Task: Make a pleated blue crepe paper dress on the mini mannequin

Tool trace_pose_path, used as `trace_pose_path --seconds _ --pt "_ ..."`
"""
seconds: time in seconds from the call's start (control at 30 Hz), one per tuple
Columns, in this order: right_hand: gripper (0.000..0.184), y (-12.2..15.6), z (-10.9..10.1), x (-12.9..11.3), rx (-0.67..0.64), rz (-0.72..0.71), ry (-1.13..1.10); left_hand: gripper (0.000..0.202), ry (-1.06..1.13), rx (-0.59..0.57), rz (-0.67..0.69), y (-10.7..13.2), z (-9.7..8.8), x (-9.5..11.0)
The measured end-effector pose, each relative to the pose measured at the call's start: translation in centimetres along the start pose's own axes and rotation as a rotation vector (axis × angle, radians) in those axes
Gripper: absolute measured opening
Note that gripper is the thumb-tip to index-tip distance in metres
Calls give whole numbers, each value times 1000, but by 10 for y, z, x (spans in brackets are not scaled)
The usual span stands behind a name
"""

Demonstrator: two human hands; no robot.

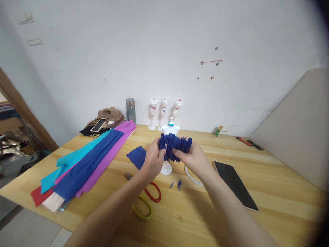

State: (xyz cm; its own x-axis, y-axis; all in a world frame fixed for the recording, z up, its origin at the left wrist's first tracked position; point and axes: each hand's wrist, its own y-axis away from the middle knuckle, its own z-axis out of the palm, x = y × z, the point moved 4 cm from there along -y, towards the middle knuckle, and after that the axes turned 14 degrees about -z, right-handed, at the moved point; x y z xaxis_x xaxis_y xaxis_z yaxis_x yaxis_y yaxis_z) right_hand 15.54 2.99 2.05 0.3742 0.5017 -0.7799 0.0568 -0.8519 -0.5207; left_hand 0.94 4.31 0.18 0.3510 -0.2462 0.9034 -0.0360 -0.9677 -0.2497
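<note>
Left hand (153, 159) and right hand (194, 160): fingers closed, each pinching one end of the ruffled blue paper (176, 144), held between them just above the table (272, 212) and against a white mannequin (171, 129) whose round base stands below the hands. Near by: blue sheet (136, 156) beside the left hand, white ring (190, 177) under the right wrist, blue scraps (178, 184), scissors (147, 200) by the left forearm, tablet (235, 185) to the right. Farther out: paper stack (87, 162) at left; flask (131, 110), three small mannequins (164, 108) and a brown bag (109, 117) by the wall.
</note>
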Motion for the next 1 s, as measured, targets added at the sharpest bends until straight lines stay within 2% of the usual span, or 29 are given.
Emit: trace_pose_path --seconds 0.3,0.47,0.63,1.0 --pt "16 0 3 6 1 -25 16 18 66 17 -55 1 2 0" --pt "18 0 4 10 4 -25 61 11 37 93 -95 -2 1 8" --pt "18 -2 1 11 50 -21 64 5 -15 109 -60 -4 7 7" --pt "15 -5 -4 7 81 -28 61 19 4 37 89 -7 10 6"
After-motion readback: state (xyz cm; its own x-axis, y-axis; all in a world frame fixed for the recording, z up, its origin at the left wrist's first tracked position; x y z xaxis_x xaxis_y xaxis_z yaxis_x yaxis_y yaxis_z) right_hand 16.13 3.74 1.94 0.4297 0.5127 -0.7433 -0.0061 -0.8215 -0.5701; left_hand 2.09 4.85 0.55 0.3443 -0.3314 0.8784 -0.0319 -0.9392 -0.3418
